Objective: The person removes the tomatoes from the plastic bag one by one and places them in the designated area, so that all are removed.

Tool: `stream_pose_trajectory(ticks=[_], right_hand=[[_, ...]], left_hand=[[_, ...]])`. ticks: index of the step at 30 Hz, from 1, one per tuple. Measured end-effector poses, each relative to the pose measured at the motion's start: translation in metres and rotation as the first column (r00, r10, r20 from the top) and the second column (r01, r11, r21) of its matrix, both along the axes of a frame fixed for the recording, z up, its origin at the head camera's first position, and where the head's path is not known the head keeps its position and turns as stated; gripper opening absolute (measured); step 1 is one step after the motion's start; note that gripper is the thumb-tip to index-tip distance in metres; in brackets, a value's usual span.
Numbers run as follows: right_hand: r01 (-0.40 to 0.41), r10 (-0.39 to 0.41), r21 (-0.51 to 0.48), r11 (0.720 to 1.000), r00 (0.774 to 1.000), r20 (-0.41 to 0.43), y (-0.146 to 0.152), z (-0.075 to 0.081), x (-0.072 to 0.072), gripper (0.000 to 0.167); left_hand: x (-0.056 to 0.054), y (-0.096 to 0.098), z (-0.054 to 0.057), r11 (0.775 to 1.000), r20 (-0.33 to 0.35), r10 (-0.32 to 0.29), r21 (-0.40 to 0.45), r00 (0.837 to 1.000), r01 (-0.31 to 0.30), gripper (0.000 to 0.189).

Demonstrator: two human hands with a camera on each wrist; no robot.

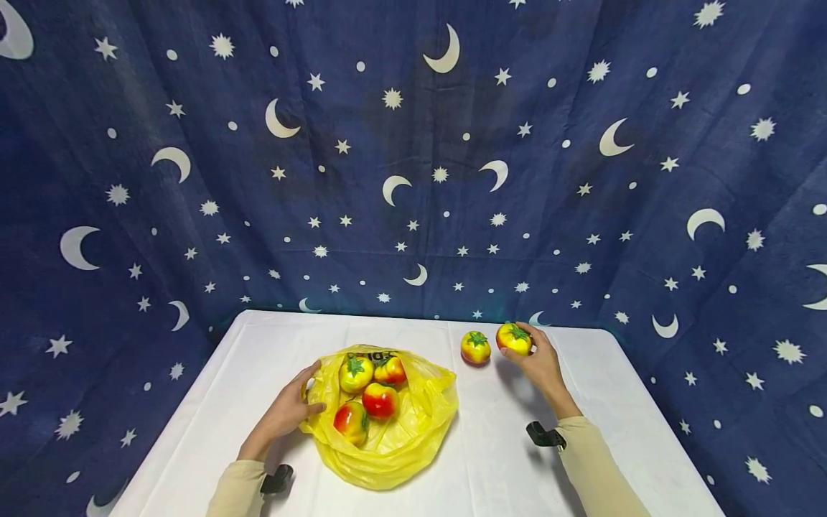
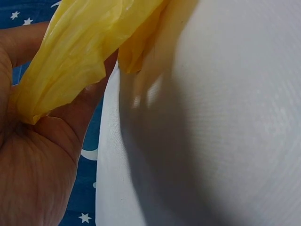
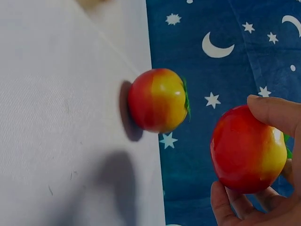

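Note:
My right hand [image 1: 538,359] grips a glossy red-and-yellow persimmon [image 1: 513,339] with a green leafy cap, held above the table between thumb and fingers. Just left of it, a second persimmon [image 1: 475,348] rests on the cloth; the right wrist view has both fruits side by side. At the bag's left side, my left hand [image 1: 288,406] holds the rim of a thin yellow plastic bag [image 1: 413,452], its film lying between thumb and fingers in the left wrist view. The bag's mouth gapes upward, showing several persimmons [image 1: 380,401] inside.
A white cloth [image 1: 491,459] covers the table, whose back edge runs behind the fruits. Dark blue curtains [image 1: 362,179] with moons and stars surround it. A black wrist device [image 1: 545,435] sits at each sleeve's cuff.

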State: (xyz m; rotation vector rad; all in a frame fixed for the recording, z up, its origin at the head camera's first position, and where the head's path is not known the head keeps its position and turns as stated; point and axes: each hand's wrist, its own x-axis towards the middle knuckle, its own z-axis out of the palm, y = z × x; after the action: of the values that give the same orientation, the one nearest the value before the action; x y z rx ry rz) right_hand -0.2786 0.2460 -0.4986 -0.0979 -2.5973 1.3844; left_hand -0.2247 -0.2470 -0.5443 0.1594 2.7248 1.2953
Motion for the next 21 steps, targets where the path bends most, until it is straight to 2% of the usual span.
stream_pose_trajectory(ticks=[11, 21], right_hand=[[-0.001, 0.001, 0.011, 1.000, 1.000, -0.011, 0.006, -0.010, -0.006, 0.070], [0.027, -0.027, 0.030, 0.999, 0.999, 0.025, 0.009, -0.019, -0.015, 0.069]], left_hand=[[-0.001, 0.001, -0.001, 1.000, 0.007, 0.000, 0.010, 1.000, 0.000, 0.090], [-0.001, 0.002, -0.002, 1.000, 0.008, 0.002, 0.009, 1.000, -0.002, 0.089]])
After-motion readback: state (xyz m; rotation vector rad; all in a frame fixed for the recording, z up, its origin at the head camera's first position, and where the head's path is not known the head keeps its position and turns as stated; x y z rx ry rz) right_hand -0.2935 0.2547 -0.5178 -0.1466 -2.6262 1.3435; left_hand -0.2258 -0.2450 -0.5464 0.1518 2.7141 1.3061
